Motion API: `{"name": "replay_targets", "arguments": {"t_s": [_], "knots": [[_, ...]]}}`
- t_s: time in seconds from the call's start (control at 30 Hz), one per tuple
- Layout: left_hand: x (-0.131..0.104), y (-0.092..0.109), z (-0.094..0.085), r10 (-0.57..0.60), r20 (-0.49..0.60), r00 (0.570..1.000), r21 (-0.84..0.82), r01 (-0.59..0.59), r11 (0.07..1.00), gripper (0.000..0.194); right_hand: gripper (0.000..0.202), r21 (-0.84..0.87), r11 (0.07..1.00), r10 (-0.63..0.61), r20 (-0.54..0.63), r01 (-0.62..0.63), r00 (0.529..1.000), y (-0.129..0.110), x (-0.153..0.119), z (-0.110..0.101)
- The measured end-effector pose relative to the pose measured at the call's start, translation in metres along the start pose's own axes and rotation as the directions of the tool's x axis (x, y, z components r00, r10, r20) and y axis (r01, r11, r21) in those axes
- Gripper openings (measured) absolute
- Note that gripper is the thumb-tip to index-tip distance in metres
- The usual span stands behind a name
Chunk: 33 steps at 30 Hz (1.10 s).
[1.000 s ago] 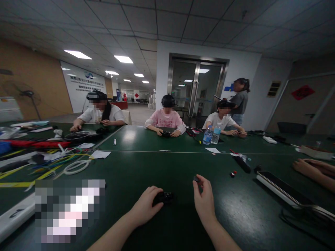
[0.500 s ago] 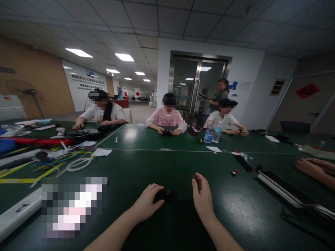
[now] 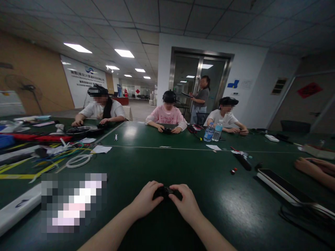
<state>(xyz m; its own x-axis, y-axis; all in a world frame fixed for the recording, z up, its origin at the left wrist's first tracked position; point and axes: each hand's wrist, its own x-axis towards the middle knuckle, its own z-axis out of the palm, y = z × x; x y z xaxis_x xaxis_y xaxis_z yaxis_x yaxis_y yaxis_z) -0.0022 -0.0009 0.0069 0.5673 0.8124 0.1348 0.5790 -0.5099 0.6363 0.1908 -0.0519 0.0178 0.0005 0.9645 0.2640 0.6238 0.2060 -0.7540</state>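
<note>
Handheld device black; tabletop dark green; cable coil white; bottle labels blue.

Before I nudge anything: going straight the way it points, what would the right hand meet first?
The small black object directly ahead of the right hand, seemingly already touching it; the left hand comes next, though depth is unclear.

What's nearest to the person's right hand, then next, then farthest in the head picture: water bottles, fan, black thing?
1. Black thing: between the left hand and right hand.
2. Water bottles: ahead, a bit right, across the table.
3. Fan: background, far left.
</note>
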Motion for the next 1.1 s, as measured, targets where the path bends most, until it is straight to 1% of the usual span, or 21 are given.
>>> {"name": "replay_targets", "arguments": {"t_s": [0.1, 0.27, 0.4, 0.53, 0.67, 0.73, 0.9, 1.1], "knots": [[-0.0002, 0.0006, -0.0005, 0.001, 0.005, 1.0, 0.011, -0.001, 1.0, 0.039, 0.019, -0.045, 0.999, -0.005, 0.035, 0.007, 0.999, -0.0021, 0.0014, 0.0029], [-0.0011, 0.0054, -0.0032, -0.001, 0.02, 1.0, 0.021, 0.001, 1.0, 0.039, 0.018, -0.081, 0.997, -0.005, 0.037, 0.008, 0.999, 0.0015, 0.0029, 0.0066], [-0.0009, 0.0064, -0.0028, -0.001, 0.012, 1.0, 0.024, 0.001, 1.0, 0.039, 0.018, -0.075, 0.997, 0.021, 0.043, -0.017, 0.999, 0.0003, 0.0019, 0.0063], [-0.0006, 0.003, -0.0006, -0.005, 0.006, 1.0, 0.024, 0.005, 1.0, 0.04, 0.019, -0.051, 0.998, 0.045, 0.037, -0.043, 0.998, -0.0025, 0.0003, 0.0038], [-0.001, 0.001, -0.0001, -0.008, 0.01, 1.0, 0.014, 0.008, 1.0, 0.043, 0.02, -0.046, 0.997, 0.068, 0.068, -0.065, 0.995, -0.0021, 0.0005, 0.002], [-0.0012, 0.002, -0.0008, -0.008, 0.013, 1.0, 0.013, 0.007, 1.0, 0.042, 0.021, -0.046, 0.997, 0.065, 0.079, -0.061, 0.995, -0.0002, 0.0013, 0.0024], [-0.0011, 0.0053, -0.002, -0.008, 0.015, 1.0, 0.016, 0.008, 1.0, 0.043, 0.019, -0.05, 0.998, 0.037, 0.041, -0.035, 0.998, 0.0048, 0.0029, 0.0051], [-0.0003, 0.0048, -0.0021, -0.03, 0.022, 0.999, 0.002, 0.03, 1.0, 0.042, 0.018, -0.048, 0.999, 0.02, 0.04, -0.018, 0.999, 0.0064, 0.0025, 0.0059]]}}
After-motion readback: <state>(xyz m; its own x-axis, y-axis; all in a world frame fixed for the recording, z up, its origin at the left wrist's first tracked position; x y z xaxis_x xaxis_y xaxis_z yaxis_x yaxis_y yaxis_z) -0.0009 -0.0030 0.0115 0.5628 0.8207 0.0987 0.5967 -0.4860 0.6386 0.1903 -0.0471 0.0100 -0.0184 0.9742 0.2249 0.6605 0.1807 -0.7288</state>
